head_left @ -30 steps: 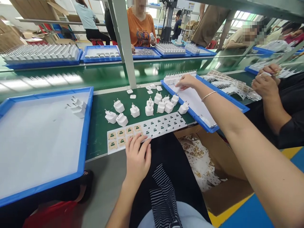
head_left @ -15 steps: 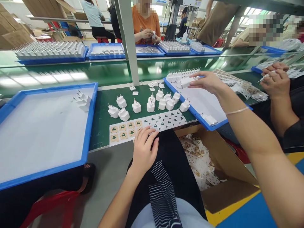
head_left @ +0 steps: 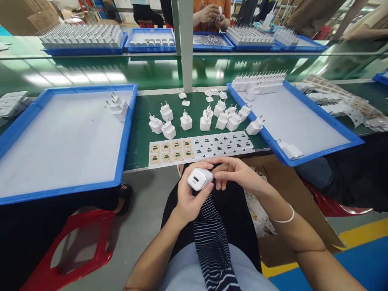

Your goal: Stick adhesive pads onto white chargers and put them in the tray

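Note:
My left hand (head_left: pixel 189 198) is wrapped round a white USB charger (head_left: pixel 198 179) above my lap, its port face turned up toward me. The fingers of my right hand (head_left: pixel 233 171) are bent at the charger's far end, and its plug pins are hidden there. Just beyond my hands lies a sticker sheet (head_left: pixel 224 145) at the table's front edge. Tan stickers (head_left: pixel 171 151) remain on its left part, while the right part is bare backing. Several white plug chargers (head_left: pixel 186 121) stand pins up behind the sheet. Small white square covers (head_left: pixel 186 103) lie farther back.
A blue-rimmed tray (head_left: pixel 129 133) on the left holds a few chargers. The right tray (head_left: pixel 318 113) has a row of chargers along its back. Below the table edge is a cardboard box (head_left: pixel 291 202) with sticker waste. A metal post (head_left: pixel 186 52) rises behind the table.
My right hand has brought the charger from the right tray to above my lap. My left hand, empty before, now grips it. The view has tilted down.

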The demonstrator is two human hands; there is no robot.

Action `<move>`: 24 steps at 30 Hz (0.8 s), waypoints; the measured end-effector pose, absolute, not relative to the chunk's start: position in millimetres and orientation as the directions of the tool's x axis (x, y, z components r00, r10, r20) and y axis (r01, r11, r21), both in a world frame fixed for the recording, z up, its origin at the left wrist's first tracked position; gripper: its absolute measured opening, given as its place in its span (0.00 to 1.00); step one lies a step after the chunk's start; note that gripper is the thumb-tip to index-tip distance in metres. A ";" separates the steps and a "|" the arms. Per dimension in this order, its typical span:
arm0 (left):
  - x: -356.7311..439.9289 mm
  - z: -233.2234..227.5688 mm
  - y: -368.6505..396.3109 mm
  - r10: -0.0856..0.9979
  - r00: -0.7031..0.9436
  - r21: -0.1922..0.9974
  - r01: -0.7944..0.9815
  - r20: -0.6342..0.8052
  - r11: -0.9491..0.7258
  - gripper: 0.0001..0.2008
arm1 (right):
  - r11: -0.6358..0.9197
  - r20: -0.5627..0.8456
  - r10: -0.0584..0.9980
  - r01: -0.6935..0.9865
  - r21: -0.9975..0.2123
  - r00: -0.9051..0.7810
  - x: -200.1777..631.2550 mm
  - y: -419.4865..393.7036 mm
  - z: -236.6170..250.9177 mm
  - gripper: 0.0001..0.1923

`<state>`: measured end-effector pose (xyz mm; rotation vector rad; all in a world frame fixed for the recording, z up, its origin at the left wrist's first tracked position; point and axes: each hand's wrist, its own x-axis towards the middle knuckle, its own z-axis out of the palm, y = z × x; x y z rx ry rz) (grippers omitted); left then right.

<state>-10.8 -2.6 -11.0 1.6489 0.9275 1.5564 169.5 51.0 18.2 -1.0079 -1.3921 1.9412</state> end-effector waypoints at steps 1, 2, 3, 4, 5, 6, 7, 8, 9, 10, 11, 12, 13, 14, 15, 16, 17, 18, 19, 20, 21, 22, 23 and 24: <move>-21.1 -16.4 -7.8 0.845 0.013 0.833 0.158 0.535 -0.530 0.16 | -0.119 -0.154 0.858 0.103 -0.988 -0.489 163.9 54.8 17.5 0.18; -31.3 -21.0 -11.9 0.830 0.014 0.791 0.296 0.557 -0.536 0.16 | 0.086 -0.014 0.910 0.221 -0.972 -0.414 158.5 59.9 17.0 0.14; -40.5 -24.9 -14.7 0.819 0.038 0.726 0.440 0.573 -0.528 0.16 | 0.257 0.124 0.919 0.331 -0.908 -0.374 153.1 65.5 16.1 0.11; -48.2 -28.0 -16.3 0.813 0.077 0.644 0.569 0.578 -0.512 0.16 | 0.384 0.229 0.899 0.417 -0.824 -0.374 147.8 71.0 14.8 0.09; -54.2 -30.6 -16.8 0.809 0.119 0.555 0.670 0.575 -0.493 0.16 | 0.467 0.287 0.868 0.472 -0.748 -0.404 142.7 76.1 12.9 0.08; -58.4 -33.0 -16.5 0.808 0.159 0.473 0.740 0.568 -0.478 0.16 | 0.514 0.303 0.843 0.504 -0.694 -0.444 138.0 80.3 10.7 0.08; -61.0 -35.3 -15.6 0.804 0.194 0.406 0.783 0.562 -0.472 0.16 | 0.537 0.298 0.829 0.524 -0.661 -0.474 133.9 83.5 8.6 0.08; -62.3 -37.7 -14.3 0.799 0.218 0.356 0.807 0.561 -0.470 0.16 | 0.543 0.285 0.825 0.543 -0.640 -0.489 130.4 85.5 6.9 0.09; -62.8 -40.2 -12.8 0.789 0.232 0.322 0.820 0.569 -0.474 0.17 | 0.541 0.269 0.826 0.562 -0.626 -0.495 127.7 86.7 5.8 0.09; -62.9 -42.7 -11.3 0.776 0.241 0.299 0.825 0.582 -0.480 0.17 | 0.535 0.256 0.830 0.577 -0.617 -0.495 125.6 87.1 5.6 0.08; -62.9 -45.3 -9.8 0.765 0.245 0.284 0.827 0.596 -0.486 0.17 | 0.526 0.245 0.836 0.587 -0.615 -0.492 123.9 87.3 6.2 0.08; -62.9 -47.7 -8.3 0.753 0.248 0.272 0.827 0.610 -0.492 0.17 | 0.514 0.234 0.843 0.595 -0.618 -0.485 122.5 87.5 7.6 0.07; -63.1 -49.8 -6.8 0.743 0.250 0.261 0.827 0.621 -0.497 0.18 | 0.497 0.220 0.851 0.599 -0.628 -0.476 121.1 88.1 9.4 0.06; -63.5 -51.7 -5.4 0.734 0.251 0.251 0.829 0.631 -0.500 0.18 | 0.472 0.200 0.864 0.603 -0.643 -0.463 119.7 89.3 11.6 0.05; -64.1 -53.3 -4.0 0.728 0.253 0.240 0.833 0.637 -0.499 0.19 | 0.439 0.171 0.878 0.608 -0.661 -0.447 118.3 91.0 13.8 0.05; -64.8 -54.6 -2.7 0.724 0.254 0.228 0.838 0.642 -0.496 0.19 | 0.403 0.136 0.891 0.614 -0.679 -0.434 117.1 93.3 15.9 0.04; -65.5 -55.5 -1.6 0.720 0.258 0.214 0.843 0.645 -0.493 0.18 | 0.371 0.101 0.899 0.617 -0.694 -0.427 116.0 95.7 17.7 0.04; -66.3 -56.3 -0.6 0.716 0.265 0.199 0.847 0.646 -0.492 0.18 | 0.346 0.070 0.902 0.618 -0.706 -0.426 115.3 98.0 19.2 0.04; -67.2 -57.0 0.3 0.711 0.272 0.184 0.850 0.649 -0.494 0.17 | 0.332 0.048 0.901 0.614 -0.716 -0.432 114.8 99.7 20.3 0.04; -68.1 -57.7 0.9 0.704 0.278 0.172 0.851 0.654 -0.497 0.17 | 0.328 0.036 0.896 0.606 -0.725 -0.443 114.6 100.8 21.0 0.04; -69.2 -58.5 1.5 0.693 0.285 0.162 0.849 0.662 -0.503 0.17 | 0.336 0.037 0.888 0.592 -0.733 -0.458 114.6 101.1 21.4 0.03; -70.4 -59.6 2.1 0.680 0.291 0.152 0.845 0.672 -0.512 0.17 | 0.346 0.048 0.882 0.575 -0.741 -0.469 114.5 100.7 21.7 0.03; -71.8 -60.9 2.7 0.667 0.299 0.141 0.841 0.682 -0.522 0.17 | 0.354 0.060 0.879 0.562 -0.748 -0.474 114.4 99.8 21.8 0.04; -73.1 -62.5 3.6 0.655 0.305 0.132 0.838 0.691 -0.530 0.18 | 0.356 0.069 0.879 0.553 -0.753 -0.472 114.0 98.7 21.8 0.06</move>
